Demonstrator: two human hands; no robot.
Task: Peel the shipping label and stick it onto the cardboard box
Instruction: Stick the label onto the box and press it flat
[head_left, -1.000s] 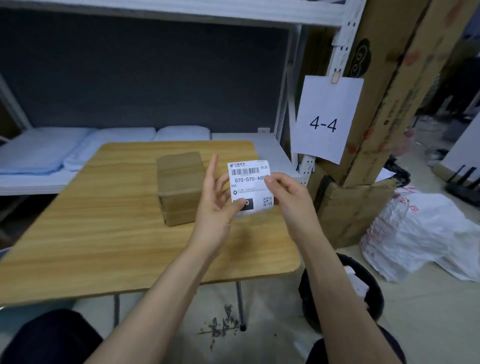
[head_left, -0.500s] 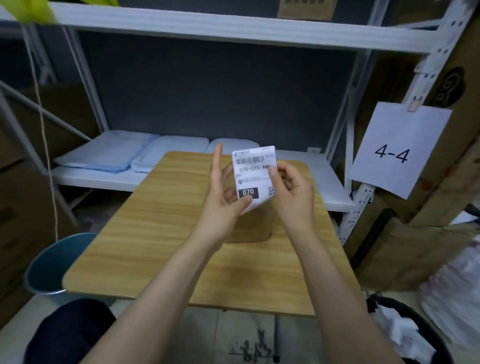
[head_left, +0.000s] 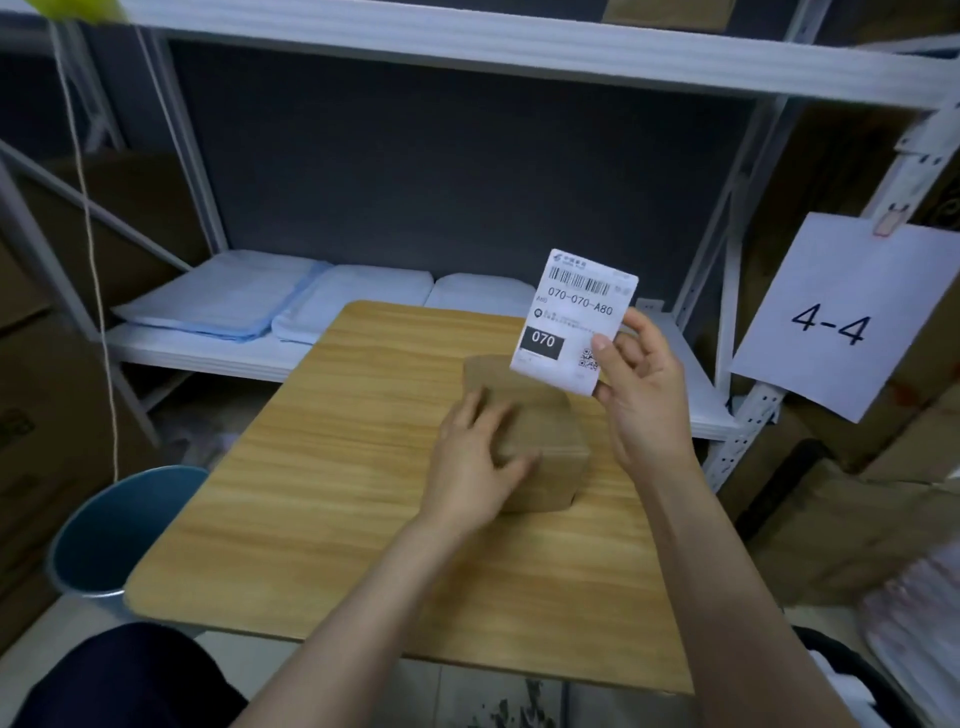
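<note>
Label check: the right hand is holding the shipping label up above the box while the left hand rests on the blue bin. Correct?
Not quite. In the head view the left hand rests on the cardboard box on the wooden table, not on the blue bin, which stands on the floor beside it. The right hand does hold the shipping label up above the box.
</note>
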